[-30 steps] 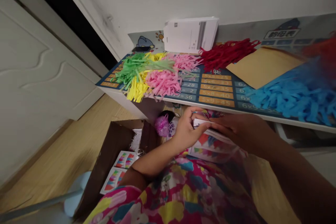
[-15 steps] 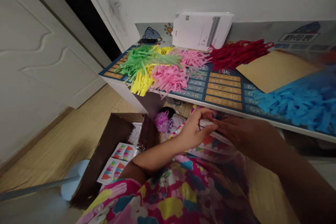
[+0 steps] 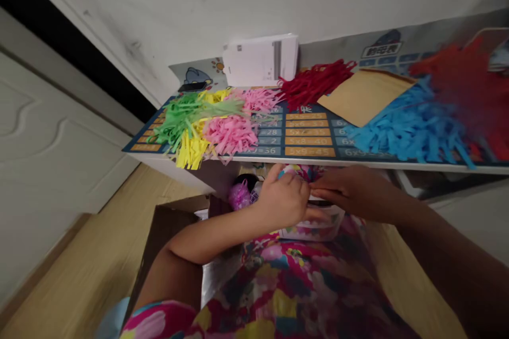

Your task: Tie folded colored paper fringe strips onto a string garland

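My left hand [image 3: 284, 196] is closed at the top of a clear plastic packet [image 3: 318, 230], its thumb lying across the front. Pinkish printed shapes show through the plastic. The packet is held over my lap, just under the tabletop's front edge. From the other side my right hand [image 3: 344, 190] meets it, fingertips pinched together at the packet's upper edge and almost touching the left fingers. A white strip shows below the right fingers; what exactly lies between the fingertips is hidden.
On the tabletop [image 3: 310, 152] lie green [image 3: 178, 119], yellow [image 3: 191, 148], pink [image 3: 233, 135], dark red [image 3: 314, 85] and blue paper tassels [image 3: 409, 127]. A tan envelope [image 3: 366, 98] overlaps the blue. A white box [image 3: 258, 61] leans against the wall. A cardboard box [image 3: 159, 228] stands at lower left.
My view has turned, so the tabletop sits further left. The left hand has curled tighter, and more of the clear packet shows below it. The right hand stays close beside it.
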A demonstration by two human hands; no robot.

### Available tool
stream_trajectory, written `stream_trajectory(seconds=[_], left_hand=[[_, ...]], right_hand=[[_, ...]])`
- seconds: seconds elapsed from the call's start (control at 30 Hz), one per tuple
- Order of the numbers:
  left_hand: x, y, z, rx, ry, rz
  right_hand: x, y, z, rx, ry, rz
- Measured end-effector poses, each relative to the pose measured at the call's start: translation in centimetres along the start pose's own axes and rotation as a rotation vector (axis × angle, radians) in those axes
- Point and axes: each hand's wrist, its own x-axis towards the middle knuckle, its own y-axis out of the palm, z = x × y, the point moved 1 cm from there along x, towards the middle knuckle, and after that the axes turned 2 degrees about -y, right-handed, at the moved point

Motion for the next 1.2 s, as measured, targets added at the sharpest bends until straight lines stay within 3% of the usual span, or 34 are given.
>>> stream_trajectory(seconds=[0.07, 0.13, 0.23, 0.33, 0.53, 0.67, 0.9, 1.2], left_hand=[[1.0, -0.5, -0.1, 0.067, 0.079, 0.107], [1.5, -0.7, 0.1, 0.149, 0.096, 0.152], [1.5, -0.9, 0.7, 0.236, 0.101, 0.143], [1.7, -1.0, 1.0, 0.269, 0.147, 0.142], [4.2, -1.6, -0.1, 0.198, 0.206, 0.354], [5.4, -2.2, -0.7, 0.043, 0.165, 0.441], [5.5, -2.7, -0.7, -0.149, 0.134, 0.48], [5.1, -3.2, -0.9, -0.136, 0.175, 0.444]], right_hand=[[-0.5, 0.7, -0.2, 0.074, 0.033, -0.07], [-1.5, 2.2, -0.8, 0.249, 0.129, -0.234], [-3.3, 5.6, -1.5, 0.583, 0.38, -0.522], [-4.2, 8.3, -1.2, 0.805, 0.518, -0.633], [-4.1, 8.2, -0.1, 0.677, 0.437, -0.638], [-4.3, 8.3, -0.2, 0.597, 0.424, -0.632], [-4.4, 8.8, -0.1, 0.576, 0.418, -0.634], [-4.4, 8.9, 0.1, 0.543, 0.393, -0.66]])
